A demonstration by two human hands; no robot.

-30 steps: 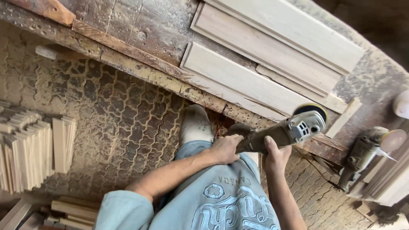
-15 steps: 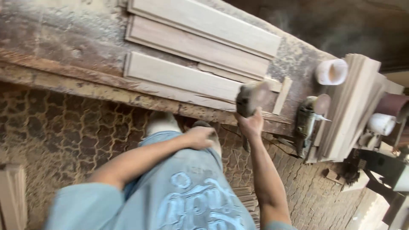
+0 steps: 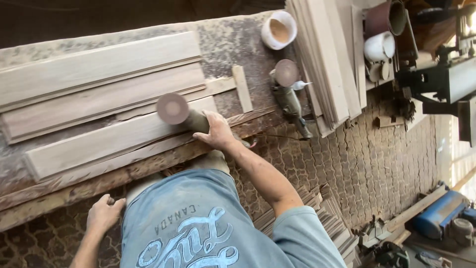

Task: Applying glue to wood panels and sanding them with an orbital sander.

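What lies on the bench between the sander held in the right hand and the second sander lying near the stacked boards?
In the head view, a short pale wooden strip lies on the dusty bench between the held disc sander and the idle sander.

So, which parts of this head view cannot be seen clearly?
- Sander: its body is covered by the right hand, so the grip is unclear.
- Left hand: its fingertips are hidden below the workbench edge.
- Machines at the right edge: cut off by the frame.
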